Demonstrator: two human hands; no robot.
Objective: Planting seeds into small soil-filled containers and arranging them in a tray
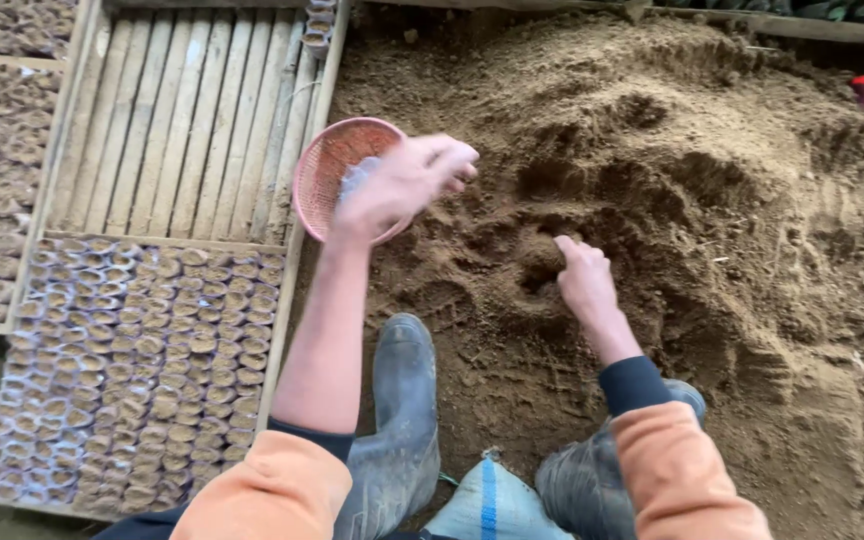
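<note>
**Scooping soil beside the seedling tray**

My left hand [402, 185] is raised in front of the pink basket [337, 175], which sits at the edge of the soil heap [652, 200]; the hand is blurred, fingers curled, and I seem to pinch something pale and thin against the basket, though I cannot tell what it is. My right hand [584, 278] reaches into a hollow in the heap, fingers loosely bent and grasping nothing that I can see. I judge that I am gathering soil, and the next move calls for a steady scoop from that hollow. Left of the heap lies the wooden slatted tray [182, 120], its near part packed with small filled pots [142, 370]. My boots [402, 400] stand at the heap's near edge. The basket's lower rim is hidden behind my hand
</note>
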